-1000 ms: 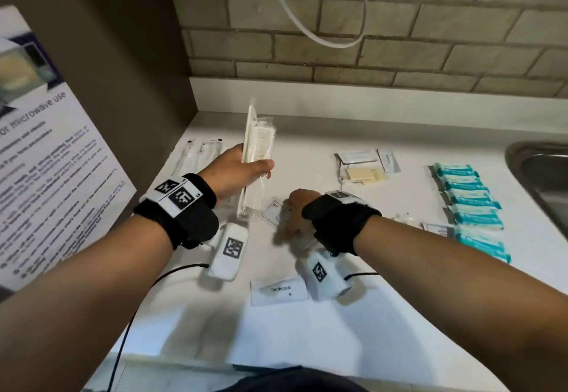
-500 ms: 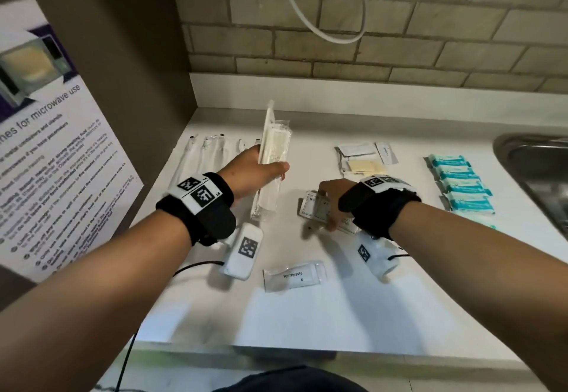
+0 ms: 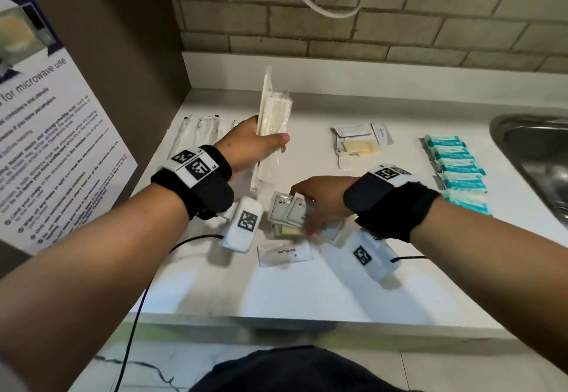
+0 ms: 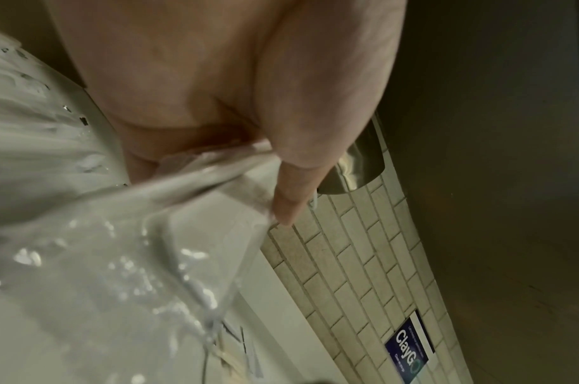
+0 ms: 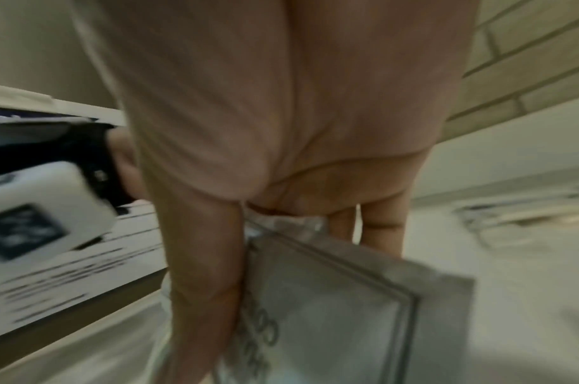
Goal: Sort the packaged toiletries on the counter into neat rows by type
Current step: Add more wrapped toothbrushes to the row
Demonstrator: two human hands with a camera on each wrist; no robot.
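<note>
From my head camera, my left hand (image 3: 255, 142) grips a bundle of long clear packets (image 3: 274, 121), thumb across the front and the bundle standing upright, so I judge they stay together as one type. My right hand (image 3: 322, 199) is curled round a few small flat sachets (image 3: 290, 210), lifted off the counter (image 3: 353, 284) in front of the toothpaste sachet (image 3: 285, 254). Beyond that sachet, toward the sink (image 3: 534, 157), the teal bars (image 3: 458, 173) already lie in a row, and cream packets (image 3: 358, 145) sit in a loose pile. At my left wrist, the thumb (image 4: 301, 161) pinches crinkled clear wrapping (image 4: 143, 233). At my right wrist, the fingers (image 5: 202, 259) clamp a flat grey sachet (image 5: 340, 311) by its edge, hanging down, blurred.
</note>
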